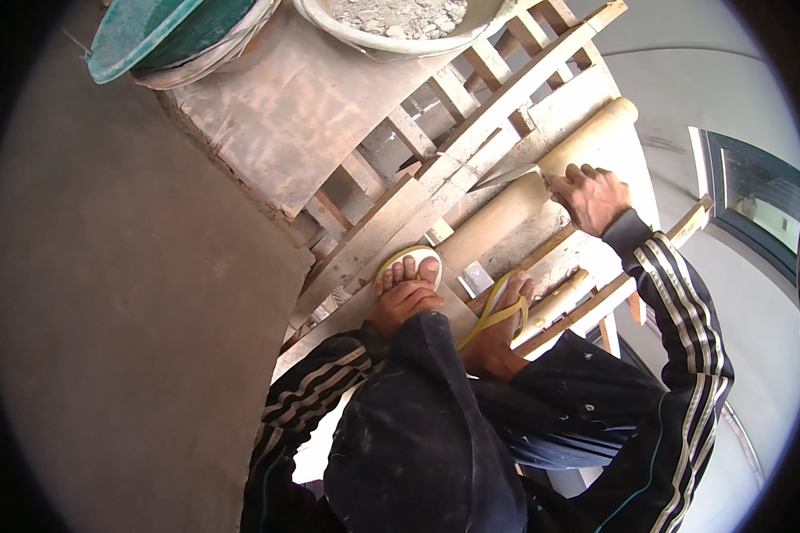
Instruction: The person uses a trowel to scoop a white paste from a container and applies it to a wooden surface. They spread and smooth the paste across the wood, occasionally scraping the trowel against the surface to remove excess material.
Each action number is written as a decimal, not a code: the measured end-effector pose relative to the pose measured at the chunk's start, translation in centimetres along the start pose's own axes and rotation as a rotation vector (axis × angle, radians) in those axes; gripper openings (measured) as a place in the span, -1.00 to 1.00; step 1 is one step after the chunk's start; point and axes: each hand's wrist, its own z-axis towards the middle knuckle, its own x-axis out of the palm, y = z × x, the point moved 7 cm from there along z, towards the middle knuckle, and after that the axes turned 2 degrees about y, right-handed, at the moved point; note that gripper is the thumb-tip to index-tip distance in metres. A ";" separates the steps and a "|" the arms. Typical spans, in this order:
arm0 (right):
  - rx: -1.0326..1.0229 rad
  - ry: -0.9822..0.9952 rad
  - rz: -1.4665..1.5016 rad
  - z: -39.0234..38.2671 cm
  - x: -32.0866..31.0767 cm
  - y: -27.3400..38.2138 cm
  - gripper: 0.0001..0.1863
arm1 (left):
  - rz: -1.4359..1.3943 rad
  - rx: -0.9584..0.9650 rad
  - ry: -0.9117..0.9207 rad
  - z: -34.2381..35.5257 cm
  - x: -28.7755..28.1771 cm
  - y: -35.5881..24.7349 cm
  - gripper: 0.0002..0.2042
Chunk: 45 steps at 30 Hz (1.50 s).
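Observation:
My right hand [587,195] is closed on the handle end of a thin metal blade tool [507,178], which lies across a long beige round pole [489,226] on the planks. My left hand [400,305] is beside my knee at my left toes, fingers curled and pressed together; what lies under them is hidden. My left foot in a white and yellow sandal [427,258] rests on the wood; my right foot [498,333] has a yellow-strapped sandal.
Wooden scaffold slats [458,98] with gaps surround a worn board [267,98]. A green basin [120,40] and a tub [364,44] of grey rubble stand at the top. A dark-framed window [756,195] is at the right, a grey concrete surface [142,284] at the left.

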 end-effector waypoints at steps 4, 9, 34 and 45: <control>-0.095 0.008 0.001 -0.4 0.8 0.6 -0.60 | -0.069 -0.008 0.038 0.0 -0.2 0.2 -0.82; -0.146 0.018 -0.094 0.3 3.2 0.0 -0.51 | -0.113 0.050 0.075 1.1 0.0 -0.3 -0.79; 0.022 -0.106 -0.022 -3.9 2.9 3.1 -0.52 | 0.034 0.032 0.057 -0.2 1.3 0.4 -0.74; 0.012 0.008 0.036 -4.4 3.6 1.3 -0.50 | 0.019 0.008 0.043 -0.2 1.2 0.6 -0.75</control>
